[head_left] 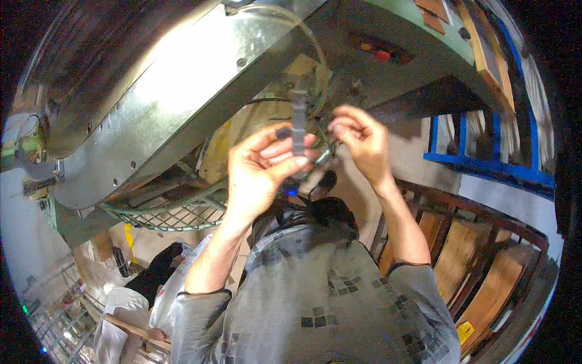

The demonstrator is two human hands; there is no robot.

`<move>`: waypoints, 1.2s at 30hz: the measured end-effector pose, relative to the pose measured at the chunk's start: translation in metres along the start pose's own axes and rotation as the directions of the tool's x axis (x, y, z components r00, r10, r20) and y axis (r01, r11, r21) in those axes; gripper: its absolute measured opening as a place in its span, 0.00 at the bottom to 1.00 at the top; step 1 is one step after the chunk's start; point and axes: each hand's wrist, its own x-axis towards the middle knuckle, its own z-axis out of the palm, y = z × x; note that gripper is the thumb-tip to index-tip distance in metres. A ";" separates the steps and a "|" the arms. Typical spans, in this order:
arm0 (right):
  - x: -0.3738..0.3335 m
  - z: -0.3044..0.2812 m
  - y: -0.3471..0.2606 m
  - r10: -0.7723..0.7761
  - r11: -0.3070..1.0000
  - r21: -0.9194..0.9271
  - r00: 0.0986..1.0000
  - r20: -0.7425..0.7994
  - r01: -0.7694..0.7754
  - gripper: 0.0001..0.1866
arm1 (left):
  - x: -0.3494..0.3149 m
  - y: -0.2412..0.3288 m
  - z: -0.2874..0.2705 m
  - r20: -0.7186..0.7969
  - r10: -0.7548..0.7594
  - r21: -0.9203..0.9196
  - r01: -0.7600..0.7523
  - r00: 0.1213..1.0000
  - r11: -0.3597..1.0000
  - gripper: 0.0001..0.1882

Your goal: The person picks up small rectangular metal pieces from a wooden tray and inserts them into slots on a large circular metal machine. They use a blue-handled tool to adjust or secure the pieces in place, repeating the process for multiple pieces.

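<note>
The strip point(298, 118) is narrow, straight and dark grey, its surface detail lost to blur. Its near end sits at the thumb of the left hand point(256, 165); the rest reaches past those fingers, away from the body, apart from the right hand point(365, 144).

Right side: dark slatted rack point(522, 222) carries light-brown wooden slabs point(494, 291), side by side with gaps; yellow tag point(464, 332) at lower end of one. Above in view, blue frame point(473, 165) holds pale pieces point(445, 136), material unclear. Pale floor point(364, 206) left of rack.
</note>
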 end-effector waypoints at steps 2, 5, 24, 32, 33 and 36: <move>-0.030 0.015 0.058 0.211 0.898 -0.406 0.975 0.062 -0.169 0.19 | -0.007 0.006 -0.020 -0.049 0.050 0.034 -0.049 0.998 0.998 0.21; -0.075 0.060 0.140 0.572 0.663 -0.738 0.725 0.385 -0.131 0.44 | -0.018 0.012 -0.039 -0.092 0.075 0.062 -0.070 0.993 0.996 0.20; -0.157 0.040 0.059 0.219 0.921 0.339 0.975 -0.042 -0.193 0.07 | -0.033 -0.032 -0.008 -0.029 0.358 0.097 -0.354 0.933 0.930 0.21; -0.152 0.062 -0.020 0.122 0.959 -0.240 0.985 -0.121 -0.148 0.18 | -0.022 -0.041 -0.010 -0.069 0.449 0.285 -0.413 0.891 0.865 0.20; -0.150 0.062 -0.022 0.099 0.954 -0.271 0.987 -0.123 -0.129 0.18 | -0.023 -0.042 -0.009 -0.062 0.440 0.261 -0.411 0.896 0.874 0.19; -0.146 0.062 -0.028 0.083 0.931 -0.349 0.994 -0.076 -0.105 0.19 | -0.023 -0.040 -0.011 -0.086 0.463 0.207 -0.439 0.882 0.875 0.19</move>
